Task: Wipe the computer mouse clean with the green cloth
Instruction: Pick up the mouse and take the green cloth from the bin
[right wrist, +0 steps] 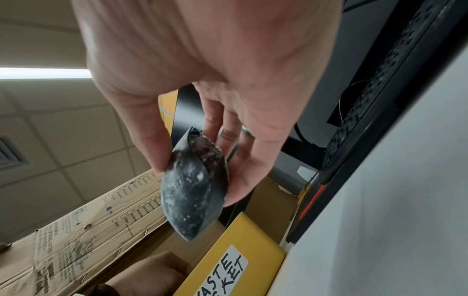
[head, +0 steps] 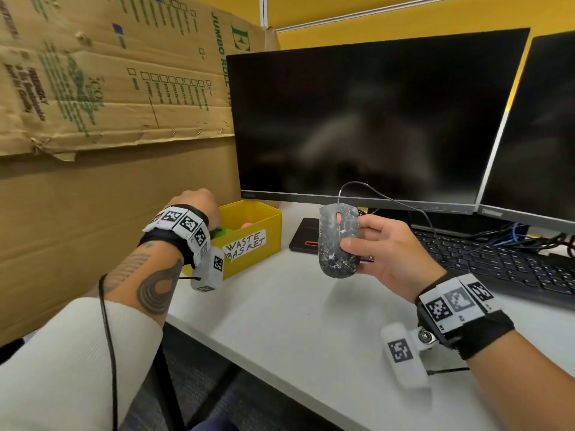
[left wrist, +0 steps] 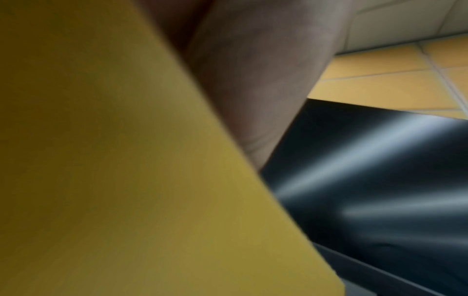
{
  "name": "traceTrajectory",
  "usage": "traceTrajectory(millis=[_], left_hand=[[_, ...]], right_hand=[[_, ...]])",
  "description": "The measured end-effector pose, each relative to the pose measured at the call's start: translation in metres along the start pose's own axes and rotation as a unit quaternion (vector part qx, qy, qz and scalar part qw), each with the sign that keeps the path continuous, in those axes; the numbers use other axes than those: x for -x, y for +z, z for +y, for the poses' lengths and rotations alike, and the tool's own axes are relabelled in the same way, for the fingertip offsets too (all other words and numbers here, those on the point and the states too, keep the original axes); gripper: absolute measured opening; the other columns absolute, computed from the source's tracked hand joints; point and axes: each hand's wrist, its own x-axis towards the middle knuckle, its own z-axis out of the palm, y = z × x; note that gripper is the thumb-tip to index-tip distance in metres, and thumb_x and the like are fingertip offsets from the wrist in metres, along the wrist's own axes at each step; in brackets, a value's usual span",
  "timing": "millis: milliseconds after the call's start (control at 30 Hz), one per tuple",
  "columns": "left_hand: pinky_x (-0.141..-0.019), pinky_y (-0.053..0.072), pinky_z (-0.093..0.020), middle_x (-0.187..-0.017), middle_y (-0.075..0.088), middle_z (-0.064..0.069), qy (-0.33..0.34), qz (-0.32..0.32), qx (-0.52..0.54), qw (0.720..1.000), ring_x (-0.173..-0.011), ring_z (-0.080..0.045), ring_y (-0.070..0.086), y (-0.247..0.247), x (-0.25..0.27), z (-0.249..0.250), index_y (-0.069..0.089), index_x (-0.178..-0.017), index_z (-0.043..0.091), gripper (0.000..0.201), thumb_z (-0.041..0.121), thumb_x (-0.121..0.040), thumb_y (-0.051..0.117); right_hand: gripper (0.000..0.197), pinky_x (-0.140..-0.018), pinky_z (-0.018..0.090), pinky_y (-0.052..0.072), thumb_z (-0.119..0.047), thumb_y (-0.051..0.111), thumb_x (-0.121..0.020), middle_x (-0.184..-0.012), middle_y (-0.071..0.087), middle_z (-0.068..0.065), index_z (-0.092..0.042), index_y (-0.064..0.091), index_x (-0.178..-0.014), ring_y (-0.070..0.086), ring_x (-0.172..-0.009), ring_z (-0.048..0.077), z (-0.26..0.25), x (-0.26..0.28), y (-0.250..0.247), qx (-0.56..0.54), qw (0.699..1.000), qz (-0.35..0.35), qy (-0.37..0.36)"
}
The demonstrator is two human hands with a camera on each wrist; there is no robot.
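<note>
A dark computer mouse (head: 337, 241) speckled with white grime is lifted off the desk, its cable looping up behind it. My right hand (head: 354, 233) grips it, thumb on the near side and fingers behind; the right wrist view shows the mouse (right wrist: 192, 192) pinched the same way. A bit of the green cloth (head: 221, 231) shows inside the yellow box (head: 252, 213) labelled "WASTE BASKET". My left hand (head: 199, 202) reaches down into that box over the cloth, its fingers hidden. The left wrist view shows only my palm (left wrist: 253, 80) and the yellow wall (left wrist: 126, 160).
A black monitor (head: 373, 119) stands behind the mouse, a second one (head: 544, 135) at the right. A black keyboard (head: 497, 262) lies right of my hand, a flat black device (head: 303, 234) behind the mouse. Cardboard (head: 109, 88) walls the left side. The grey desk (head: 295, 306) ends near me.
</note>
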Motion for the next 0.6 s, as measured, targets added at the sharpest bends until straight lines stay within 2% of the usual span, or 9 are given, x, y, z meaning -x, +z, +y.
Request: traceTrajectory(millis=[67,133,200,233,300,400,467,533,600], left_hand=[[-0.081,0.055,-0.045,-0.103,0.060,-0.015,0.005,0.048,0.054,0.997,-0.093,-0.039,0.062,-0.004,0.001,-0.001,0.055,-0.099,0.011,0.018,0.024,-0.096,0.067],[-0.090,0.056,-0.048,-0.112,0.064,-0.014,0.027,0.094,0.139,0.986,-0.103,-0.042,0.065,-0.011,0.003,0.001,0.061,-0.100,0.014,0.013,0.027,-0.098,0.062],[-0.096,0.053,-0.046,-0.117,0.069,-0.012,0.062,0.131,0.224,0.964,-0.113,-0.042,0.063,-0.020,0.005,0.005,0.068,-0.096,0.028,0.008,0.025,-0.096,0.061],[-0.097,0.050,-0.045,-0.116,0.070,-0.010,0.084,0.149,0.252,0.952,-0.115,-0.041,0.062,-0.025,0.007,0.008,0.066,-0.093,0.030,0.010,0.022,-0.095,0.060],[-0.094,0.048,-0.045,-0.113,0.070,-0.010,0.119,0.187,0.301,0.928,-0.113,-0.040,0.061,-0.036,0.013,0.020,0.059,-0.097,0.027,0.010,0.018,-0.098,0.056],[-0.087,0.044,-0.044,-0.110,0.067,-0.013,0.174,0.243,0.382,0.874,-0.100,-0.037,0.059,-0.049,0.025,0.039,0.052,-0.117,0.014,0.014,0.012,-0.104,0.046],[-0.082,0.042,-0.041,-0.104,0.062,-0.009,0.201,0.240,0.431,0.846,-0.093,-0.032,0.055,-0.057,0.033,0.057,0.048,-0.121,0.012,0.017,0.011,-0.106,0.042],[-0.084,0.051,-0.044,-0.098,0.064,-0.008,0.232,0.206,0.492,0.813,-0.090,-0.033,0.062,-0.062,0.036,0.082,0.045,-0.113,0.028,0.014,0.019,-0.103,0.043],[-0.086,0.058,-0.062,-0.105,0.069,-0.021,0.251,0.147,0.563,0.774,-0.097,-0.039,0.073,-0.055,0.029,0.106,0.044,-0.092,0.049,0.019,0.031,-0.095,0.046]], right_hand=[[0.028,-0.091,0.064,0.059,0.007,0.071,-0.088,-0.113,0.074,0.028,0.002,0.069,-0.116,0.072,-0.107,0.048,0.000,-0.001,-0.002,0.000,1.000,0.001,-0.001],[0.028,-0.087,0.059,0.062,0.007,0.072,-0.087,-0.109,0.076,0.025,0.002,0.069,-0.115,0.074,-0.098,0.042,-0.001,-0.002,-0.006,-0.001,1.000,0.002,-0.005],[0.027,-0.080,0.052,0.063,0.007,0.071,-0.088,-0.103,0.078,0.020,0.001,0.070,-0.114,0.076,-0.090,0.033,-0.001,-0.003,-0.009,-0.005,1.000,0.002,-0.010],[0.027,-0.078,0.049,0.062,0.007,0.071,-0.088,-0.102,0.078,0.018,0.001,0.070,-0.114,0.076,-0.088,0.031,-0.001,-0.003,-0.011,-0.010,1.000,0.004,-0.011],[0.027,-0.078,0.047,0.061,0.007,0.071,-0.088,-0.101,0.079,0.017,0.000,0.070,-0.114,0.076,-0.088,0.031,-0.004,-0.002,-0.015,-0.019,1.000,0.013,-0.013],[0.027,-0.082,0.050,0.063,0.006,0.069,-0.090,-0.107,0.078,0.021,0.000,0.070,-0.116,0.076,-0.097,0.038,-0.014,-0.001,-0.023,-0.027,0.999,0.023,-0.025],[0.028,-0.083,0.051,0.063,0.005,0.068,-0.091,-0.111,0.077,0.023,0.000,0.069,-0.118,0.076,-0.101,0.039,-0.023,0.000,-0.029,-0.036,0.998,0.028,-0.038],[0.028,-0.082,0.052,0.063,0.005,0.067,-0.091,-0.111,0.076,0.024,0.002,0.068,-0.119,0.075,-0.100,0.038,-0.033,0.001,-0.037,-0.045,0.996,0.042,-0.057],[0.028,-0.085,0.056,0.062,0.003,0.068,-0.089,-0.109,0.076,0.024,0.002,0.068,-0.117,0.073,-0.097,0.038,-0.042,0.003,-0.047,-0.052,0.994,0.057,-0.080]])
